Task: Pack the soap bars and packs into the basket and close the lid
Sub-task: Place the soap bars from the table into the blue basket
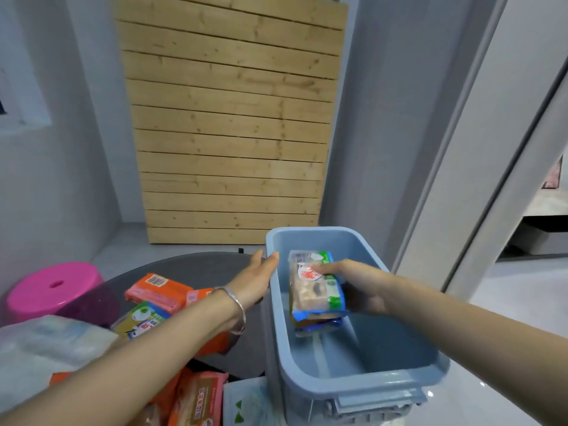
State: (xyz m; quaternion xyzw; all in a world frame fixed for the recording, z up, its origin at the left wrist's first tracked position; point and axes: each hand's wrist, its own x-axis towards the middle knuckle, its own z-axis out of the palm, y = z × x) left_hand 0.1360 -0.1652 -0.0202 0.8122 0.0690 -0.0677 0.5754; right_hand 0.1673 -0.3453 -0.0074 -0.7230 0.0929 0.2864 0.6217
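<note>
Soap pack (pixel 316 290) in right grip (pixel 359 284), inside basket (pixel 353 392); left grip (pixel 258 278) on rim.

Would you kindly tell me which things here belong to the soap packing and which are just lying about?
Job: blue basket; soap pack held by the right hand; left hand on the rim; orange soap packs on the table.
Lying about: pink stool; wooden slat panel.

The blue basket (pixel 362 387) is open on top and its near half is bare, leaving free entry from above there. A soap pack (pixel 316 293) in the right hand (pixel 361 285) fills the far half, and the left hand (pixel 256 279) lies on the far left rim. The table (pixel 199 265) just left is crowded with loose packs (pixel 159 290)
</note>
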